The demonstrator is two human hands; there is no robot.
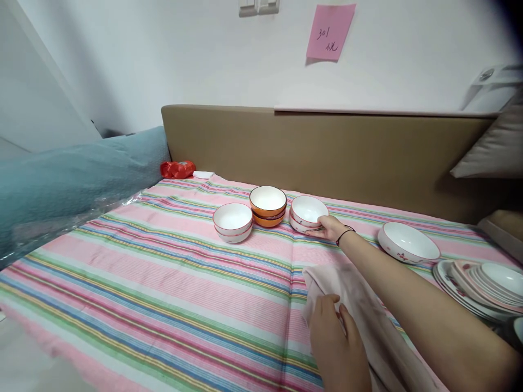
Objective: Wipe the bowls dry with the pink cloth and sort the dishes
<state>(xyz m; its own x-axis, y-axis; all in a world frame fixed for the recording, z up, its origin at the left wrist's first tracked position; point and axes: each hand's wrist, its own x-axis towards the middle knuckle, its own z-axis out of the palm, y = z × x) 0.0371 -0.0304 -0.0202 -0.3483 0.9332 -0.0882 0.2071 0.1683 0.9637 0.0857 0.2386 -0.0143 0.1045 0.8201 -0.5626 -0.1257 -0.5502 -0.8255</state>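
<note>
My right hand (327,228), with a dark cord around the wrist, is closed on the near right side of a stack of white bowls (309,209) with red rims. Its thumb lies at the rim and its fingers are under the side. My left hand (337,340) is closer to me, fingers curled on a pale pinkish-grey cloth (359,291) that drapes beneath my right forearm. Left of the gripped bowls stand a stack of orange bowls (268,206) with white insides and another white bowl stack (233,220).
A larger white bowl (408,242) and stacked plates (461,288) sit to the right on the striped cloth (183,305). A red package (177,169) lies at the back left. A brown headboard (327,155) borders the back; a pillow (494,144) overhangs the right.
</note>
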